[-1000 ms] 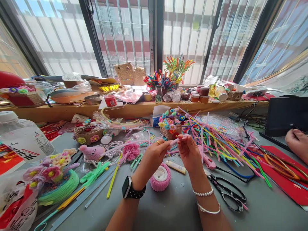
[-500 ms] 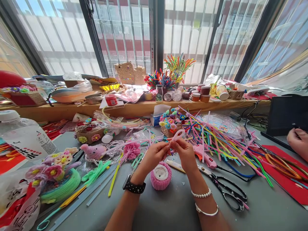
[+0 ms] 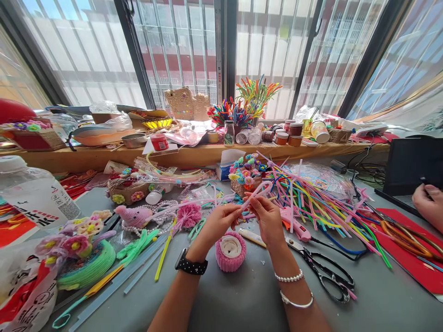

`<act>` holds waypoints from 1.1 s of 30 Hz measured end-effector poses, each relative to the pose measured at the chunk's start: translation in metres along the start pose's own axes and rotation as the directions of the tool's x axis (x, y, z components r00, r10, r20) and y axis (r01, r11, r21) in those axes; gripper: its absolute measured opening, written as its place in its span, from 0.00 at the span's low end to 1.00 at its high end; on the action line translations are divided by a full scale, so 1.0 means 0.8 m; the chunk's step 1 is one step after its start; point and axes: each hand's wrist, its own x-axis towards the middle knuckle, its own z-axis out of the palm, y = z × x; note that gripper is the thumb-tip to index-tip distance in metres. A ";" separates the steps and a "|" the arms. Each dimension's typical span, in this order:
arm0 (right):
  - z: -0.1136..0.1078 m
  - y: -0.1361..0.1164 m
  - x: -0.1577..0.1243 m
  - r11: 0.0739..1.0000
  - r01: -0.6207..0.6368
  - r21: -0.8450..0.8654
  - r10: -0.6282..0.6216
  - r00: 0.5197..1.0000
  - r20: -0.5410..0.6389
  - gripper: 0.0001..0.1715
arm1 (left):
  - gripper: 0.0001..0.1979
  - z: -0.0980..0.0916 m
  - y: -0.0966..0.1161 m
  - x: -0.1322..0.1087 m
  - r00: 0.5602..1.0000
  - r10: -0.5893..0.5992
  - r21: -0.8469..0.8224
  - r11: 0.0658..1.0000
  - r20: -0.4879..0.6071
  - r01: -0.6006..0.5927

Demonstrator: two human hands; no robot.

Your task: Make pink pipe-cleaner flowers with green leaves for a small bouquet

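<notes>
Both my hands are raised over the grey table (image 3: 242, 299), pinching one pale pink pipe cleaner (image 3: 258, 191) between them. My left hand (image 3: 219, 221), with a black watch on its wrist, grips the long end that trails off to the left. My right hand (image 3: 266, 219), with pearl and silver bracelets on its wrist, holds the bent, looped end that sticks up and to the right. Just below my hands stands a small pink yarn-wrapped cup (image 3: 230, 251) with a white inside.
Black scissors (image 3: 325, 272), a pink glue gun (image 3: 294, 223) and a heap of coloured pipe cleaners (image 3: 318, 203) lie to the right. A glue stick (image 3: 252, 237) lies by the cup. Flower baskets, a pink knitted toy (image 3: 134, 216) and a plastic bottle (image 3: 31, 193) crowd the left. Another person's hand (image 3: 427, 205) rests at far right.
My hands have come closer together and dropped a little. The pipe cleaner's end, straight a second ago, is now bent into a loop pointing up and right.
</notes>
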 end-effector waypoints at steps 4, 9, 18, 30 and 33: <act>-0.002 0.001 0.003 0.999 0.001 0.048 0.005 0.991 -0.131 0.06 | 0.10 -0.002 0.002 -0.001 0.999 0.035 0.022 0.999 0.012 -0.035; -0.006 0.004 0.007 0.998 0.021 0.064 -0.001 0.955 -0.297 0.09 | 0.10 0.000 -0.004 0.001 0.997 -0.002 -0.031 1.000 -0.075 -0.001; -0.011 0.001 0.010 0.997 0.073 0.038 -0.054 0.930 -0.363 0.12 | 0.13 0.002 -0.015 0.002 0.973 0.035 -0.086 0.995 -0.228 -0.056; -0.010 -0.004 0.009 0.996 0.050 0.079 -0.018 0.932 -0.363 0.13 | 0.08 0.004 -0.017 0.001 0.929 0.130 0.035 0.991 -0.347 -0.126; -0.010 -0.003 0.008 0.998 0.064 0.022 -0.052 0.937 -0.346 0.12 | 0.08 0.005 -0.019 0.000 0.922 0.103 -0.003 0.994 -0.374 -0.112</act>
